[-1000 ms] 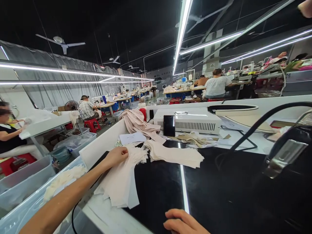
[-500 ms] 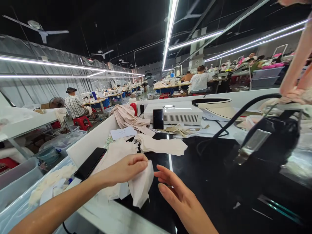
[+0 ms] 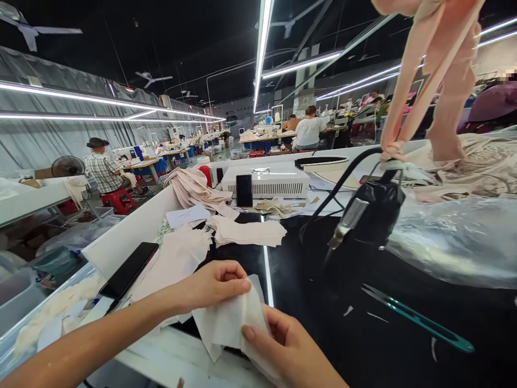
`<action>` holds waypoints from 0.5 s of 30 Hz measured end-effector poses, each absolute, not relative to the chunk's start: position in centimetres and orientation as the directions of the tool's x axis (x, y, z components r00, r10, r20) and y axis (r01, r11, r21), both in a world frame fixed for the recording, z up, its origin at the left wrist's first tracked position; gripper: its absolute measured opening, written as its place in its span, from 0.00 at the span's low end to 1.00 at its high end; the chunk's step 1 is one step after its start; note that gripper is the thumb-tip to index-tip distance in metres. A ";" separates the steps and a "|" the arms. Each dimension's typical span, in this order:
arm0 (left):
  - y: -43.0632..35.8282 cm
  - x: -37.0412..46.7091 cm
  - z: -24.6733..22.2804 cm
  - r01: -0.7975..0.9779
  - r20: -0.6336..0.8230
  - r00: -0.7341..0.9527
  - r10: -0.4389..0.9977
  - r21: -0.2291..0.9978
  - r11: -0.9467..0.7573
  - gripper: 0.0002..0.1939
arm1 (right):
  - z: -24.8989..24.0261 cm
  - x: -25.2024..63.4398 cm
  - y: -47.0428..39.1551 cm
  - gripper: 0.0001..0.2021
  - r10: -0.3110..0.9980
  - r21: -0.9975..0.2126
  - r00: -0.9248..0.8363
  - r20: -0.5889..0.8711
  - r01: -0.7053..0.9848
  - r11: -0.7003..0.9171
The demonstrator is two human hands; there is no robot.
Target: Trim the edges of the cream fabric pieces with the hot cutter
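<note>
A pale cream fabric piece (image 3: pixel 232 320) hangs between my two hands above the front of the black tabletop (image 3: pixel 307 280). My left hand (image 3: pixel 220 283) pinches its upper edge between thumb and fingers. Lower on the right side, my right hand (image 3: pixel 278 342) grips the same piece, its thumb on the front. Left of my hands lies a stack of cream fabric pieces (image 3: pixel 173 256). Just beyond is a smaller pile of cut pieces (image 3: pixel 248 231). Teal tweezers (image 3: pixel 424 320) rest on the black surface to the right.
A black phone (image 3: pixel 129 269) lies at the left; another phone (image 3: pixel 244 190) leans on a white vented box (image 3: pixel 266 183). A black-handled tool with a metal tip (image 3: pixel 349 221) hangs by pink fabric strips (image 3: pixel 420 81) at right. A plastic bag (image 3: pixel 456 242) sits beside it. People work at tables behind.
My right hand has moved in and taken hold of the fabric piece that my left hand holds. The view has swung right, bringing the tweezers and plastic bag more fully into sight.
</note>
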State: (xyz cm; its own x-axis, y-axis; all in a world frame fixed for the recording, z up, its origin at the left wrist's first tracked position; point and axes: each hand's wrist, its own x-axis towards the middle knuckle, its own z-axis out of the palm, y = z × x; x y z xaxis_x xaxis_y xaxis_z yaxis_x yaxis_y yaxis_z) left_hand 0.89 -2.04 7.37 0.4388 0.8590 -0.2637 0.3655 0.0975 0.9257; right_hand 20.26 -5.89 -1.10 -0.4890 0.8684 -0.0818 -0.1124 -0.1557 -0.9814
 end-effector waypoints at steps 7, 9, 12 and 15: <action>-1.0 1.8 5.7 0.434 -0.153 0.432 0.889 0.899 -0.056 0.24 | -0.2 21.4 -6.6 0.17 0.823 -0.967 -0.508 -0.255 0.153 -0.205; -0.6 2.5 4.9 0.434 -0.110 0.437 0.893 0.895 -0.103 0.21 | 0.3 22.0 -6.5 0.16 0.816 -0.962 -0.514 -0.263 0.206 -0.181; 0.3 3.8 3.6 0.441 -0.062 0.469 0.881 0.881 -0.173 0.17 | 0.8 23.1 -6.3 0.16 0.836 -0.937 -0.475 -0.274 0.328 -0.121; 1.2 5.0 2.6 0.469 0.011 0.488 0.873 0.840 -0.273 0.11 | 0.7 25.0 -6.2 0.16 0.901 -0.863 -0.362 -0.239 0.505 -0.026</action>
State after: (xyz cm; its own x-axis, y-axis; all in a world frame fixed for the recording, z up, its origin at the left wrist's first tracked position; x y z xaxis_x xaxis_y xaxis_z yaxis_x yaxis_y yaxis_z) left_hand 4.95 1.25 2.55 0.4876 0.8730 0.0109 0.4695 -0.2727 0.8398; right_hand 24.98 -6.21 0.67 -0.3622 0.9008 -0.2395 0.5048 -0.0264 -0.8628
